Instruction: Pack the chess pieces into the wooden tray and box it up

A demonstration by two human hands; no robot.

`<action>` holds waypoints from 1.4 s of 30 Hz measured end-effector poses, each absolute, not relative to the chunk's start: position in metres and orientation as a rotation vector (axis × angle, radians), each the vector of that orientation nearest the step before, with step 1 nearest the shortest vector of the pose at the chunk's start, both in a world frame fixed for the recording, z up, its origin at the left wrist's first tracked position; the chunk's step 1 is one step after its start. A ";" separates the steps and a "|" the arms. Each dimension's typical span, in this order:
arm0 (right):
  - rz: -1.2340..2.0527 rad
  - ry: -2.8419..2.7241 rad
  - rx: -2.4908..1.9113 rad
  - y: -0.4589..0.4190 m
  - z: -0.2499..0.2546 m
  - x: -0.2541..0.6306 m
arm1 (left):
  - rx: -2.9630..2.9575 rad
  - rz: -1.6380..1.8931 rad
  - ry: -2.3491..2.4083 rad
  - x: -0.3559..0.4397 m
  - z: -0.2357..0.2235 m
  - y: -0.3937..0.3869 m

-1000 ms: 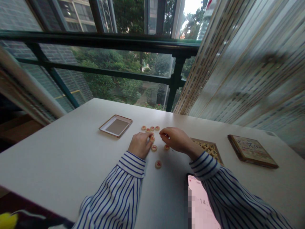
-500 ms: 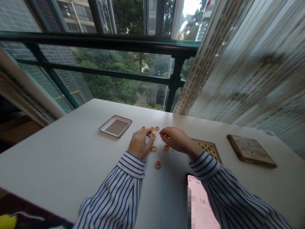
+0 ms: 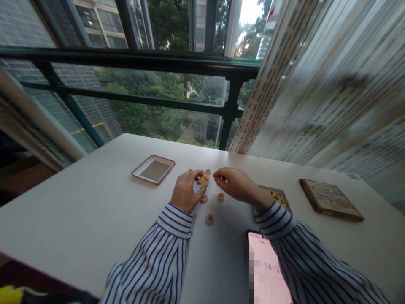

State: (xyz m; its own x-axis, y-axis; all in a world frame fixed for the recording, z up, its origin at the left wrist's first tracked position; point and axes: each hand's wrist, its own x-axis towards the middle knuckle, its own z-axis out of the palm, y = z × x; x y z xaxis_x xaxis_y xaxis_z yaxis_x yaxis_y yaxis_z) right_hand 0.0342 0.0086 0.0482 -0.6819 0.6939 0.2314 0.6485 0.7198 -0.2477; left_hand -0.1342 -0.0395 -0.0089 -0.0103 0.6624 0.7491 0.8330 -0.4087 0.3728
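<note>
My left hand is curled with thumb and forefinger around a round wooden Chinese chess piece that bears a red character. Facing it, my right hand has its fingertips pinched together just right of that piece; whatever they hold, if anything, is hidden. Behind the hands lie two more red-marked pieces, one between them and one partly covered by my left fingers. Nearer to me are a piece by my left thumb, another below my right hand, and a third closest.
An open box of black-marked pieces sits partly behind my right wrist. A shallow box lid lies at the left, a closed flat box at the right. Under my right forearm is a phone. A railing stands beyond the white table.
The piece at my left fingers has shifted slightly right. Both hands have barely moved, and the camera view has shifted a little.
</note>
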 end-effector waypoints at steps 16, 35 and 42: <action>0.209 -2.609 -1.047 -0.012 0.064 0.063 | -2.154 -1.425 -1.517 -0.120 -0.004 -0.048; 0.273 -2.518 -1.143 -0.025 0.059 0.117 | -2.307 -1.522 -1.547 -0.087 -0.001 -0.058; 0.419 -2.432 -1.103 -0.027 0.059 0.130 | -2.372 -1.483 -1.525 -0.076 0.006 -0.057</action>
